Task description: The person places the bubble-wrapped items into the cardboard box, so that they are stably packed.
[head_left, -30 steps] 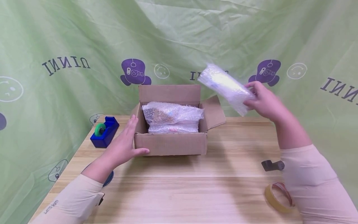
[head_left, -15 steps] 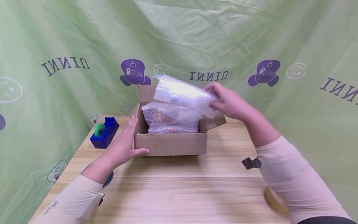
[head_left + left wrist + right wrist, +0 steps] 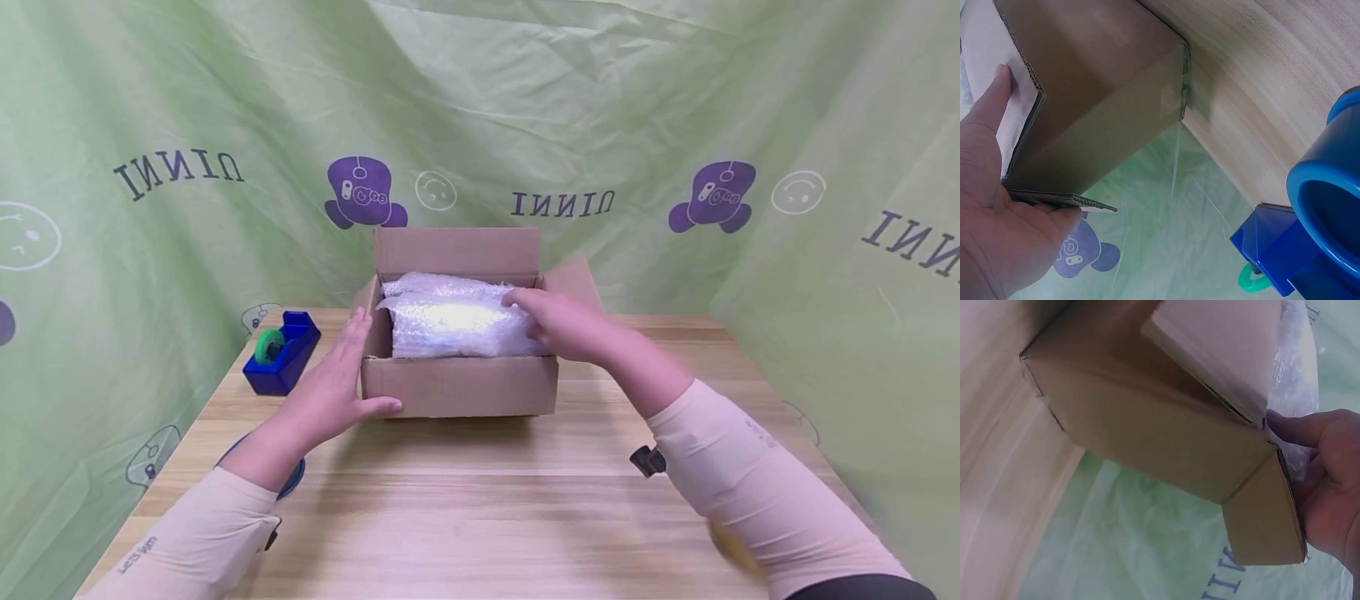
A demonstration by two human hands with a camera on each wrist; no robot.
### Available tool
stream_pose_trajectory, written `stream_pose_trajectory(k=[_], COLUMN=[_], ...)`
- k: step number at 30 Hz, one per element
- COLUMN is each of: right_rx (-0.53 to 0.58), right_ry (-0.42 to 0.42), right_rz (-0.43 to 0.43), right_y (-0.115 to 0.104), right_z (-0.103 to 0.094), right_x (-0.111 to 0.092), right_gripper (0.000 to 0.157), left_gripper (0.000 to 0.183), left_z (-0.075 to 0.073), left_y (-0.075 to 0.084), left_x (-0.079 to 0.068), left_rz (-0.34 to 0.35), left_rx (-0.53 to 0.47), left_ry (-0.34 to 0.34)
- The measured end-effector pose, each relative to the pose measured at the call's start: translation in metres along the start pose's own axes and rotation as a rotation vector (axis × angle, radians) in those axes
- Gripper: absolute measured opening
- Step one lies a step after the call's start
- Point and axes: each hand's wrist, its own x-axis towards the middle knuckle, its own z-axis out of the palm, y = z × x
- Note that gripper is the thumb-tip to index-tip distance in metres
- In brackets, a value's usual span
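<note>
An open cardboard box (image 3: 459, 387) stands on the wooden table with bubble-wrapped packages inside. My right hand (image 3: 566, 325) reaches over the box's right side and pinches the right end of a bubble-wrapped package (image 3: 450, 327), which lies along the front of the opening. Behind it shows a second bubble-wrapped package (image 3: 442, 284). In the right wrist view, the thumb lies against the bubble wrap (image 3: 1294, 381), while the fingers are partly hidden. With fairly straight fingers, my left hand (image 3: 330, 387) rests around the front left corner, its thumb on the front flap (image 3: 1013, 94) in the left wrist view.
A blue tape dispenser (image 3: 281, 367) with a green roll stands left of the box. Partly under the left forearm is a blue round object (image 3: 294, 479), hollow in the left wrist view (image 3: 1329, 181). The right sleeve mostly covers a yellowish tape roll (image 3: 731, 546). The right flap (image 3: 573, 283) sticks outward.
My right hand has carried the bubble-wrapped package leftward and down, from the air at the right into the box, in front of the other package. The left hand has stayed at the corner.
</note>
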Motion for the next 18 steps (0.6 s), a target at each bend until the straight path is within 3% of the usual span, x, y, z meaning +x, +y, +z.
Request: stream_pose_trajectory(k=[6,10,13,18], right_rx=[-0.121,-0.204,-0.199,-0.096], right_ry=[0.070,0.091,0.073,0.085], right_rz=[-0.085,-0.087,-0.054,-0.019], right_y=[0.002,0.002,0.001,-0.001], right_z=[0.015,0.019,0.016,0.006], right_x=[0.002,0.000,-0.003,-0.015], right_gripper=[0.045,0.048,0.052,0.058], left_gripper=[0.129,0.129,0.131,0.133], left_z=[0.000,-0.001,-0.002,-0.009], left_y=[0.000,0.001,0.000,-0.002], left_x=[0.000,0.002,0.003,0.003], left_rz=[0.000,0.005,0.006,-0.011], left_rx=[-0.009,-0.011,-0.023,-0.106], left_ry=[-0.010,-0.009,-0.016,-0.059])
